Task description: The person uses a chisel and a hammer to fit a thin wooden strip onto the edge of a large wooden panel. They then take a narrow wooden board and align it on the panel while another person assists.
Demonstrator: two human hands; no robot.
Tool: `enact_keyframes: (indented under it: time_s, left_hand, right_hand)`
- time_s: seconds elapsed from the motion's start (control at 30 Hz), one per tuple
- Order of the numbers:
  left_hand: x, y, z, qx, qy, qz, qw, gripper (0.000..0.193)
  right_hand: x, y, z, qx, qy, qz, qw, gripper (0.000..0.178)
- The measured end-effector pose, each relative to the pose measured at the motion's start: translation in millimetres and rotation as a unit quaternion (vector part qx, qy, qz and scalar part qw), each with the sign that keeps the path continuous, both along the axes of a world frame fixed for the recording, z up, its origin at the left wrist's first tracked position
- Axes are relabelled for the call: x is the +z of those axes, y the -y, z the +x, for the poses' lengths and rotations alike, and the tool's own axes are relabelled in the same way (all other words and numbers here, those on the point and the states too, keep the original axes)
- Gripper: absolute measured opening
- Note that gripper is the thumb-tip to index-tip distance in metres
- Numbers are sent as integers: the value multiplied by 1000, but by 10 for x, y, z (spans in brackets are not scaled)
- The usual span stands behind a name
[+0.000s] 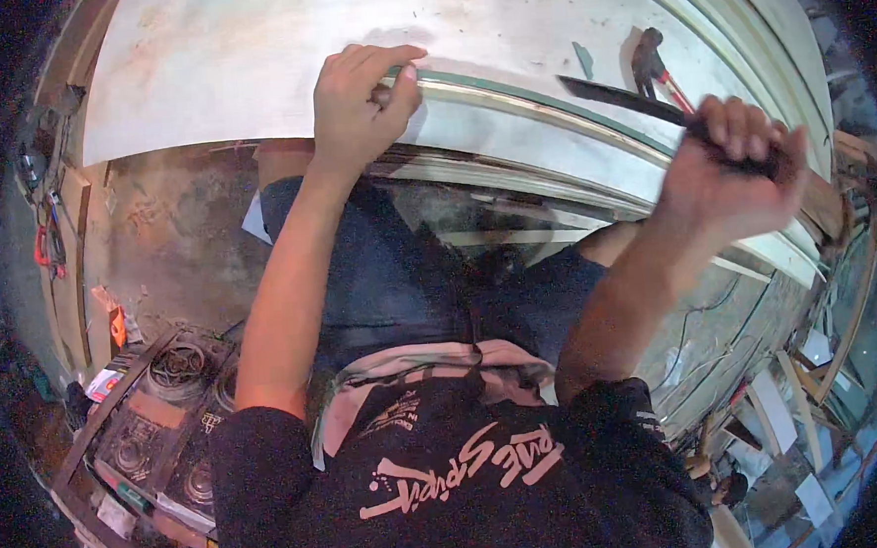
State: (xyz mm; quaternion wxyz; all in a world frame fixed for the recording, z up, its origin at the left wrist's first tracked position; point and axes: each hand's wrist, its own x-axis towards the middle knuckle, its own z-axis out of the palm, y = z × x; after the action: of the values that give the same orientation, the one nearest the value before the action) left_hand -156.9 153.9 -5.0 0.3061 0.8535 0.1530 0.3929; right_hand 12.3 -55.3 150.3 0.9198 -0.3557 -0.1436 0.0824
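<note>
Two hands work at a pale desk (249, 56). Right hand (736, 174) has its fingers (748, 129) curled tight round a handle that the fist hides entirely; only the dark flat blade (623, 98) shows, slanting up and left from the knuckles over a long pale frame (540, 120). Left hand (360, 104) pinches the frame's upper edge, fingers (387, 56) bent over it, thumb pressed underneath. What lies under the palm cannot be seen. Red-handled pliers (658, 69) lie just beyond the blade, on the desk. Motion blur softens the right wrist.
</note>
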Motion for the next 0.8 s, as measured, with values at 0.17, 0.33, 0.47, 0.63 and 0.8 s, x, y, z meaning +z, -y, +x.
enact_keyframes:
  time_s: [0.17, 0.33, 0.47, 0.63, 0.8]
  left_hand:
    - [-120, -86, -62, -12, 13, -27, 999, 23]
    - [-133, -74, -104, -27, 35, -83, 996, 31]
    - [-172, -73, -96, -22, 38, -101, 994, 31]
    - [-177, -72, -105, -22, 35, -89, 995, 33]
    - [-200, -74, -87, -22, 42, -91, 995, 33]
  right_hand:
    - [-356, -568, -227, 35, -45, 25, 998, 29]
    - [-570, -816, -341, 91, -49, 12, 995, 31]
    - [-622, -795, -388, 117, -50, 19, 992, 29]
    - [-642, -702, -250, 145, -49, 17, 988, 29]
    - [-689, -615, -142, 153, -57, 23, 986, 31]
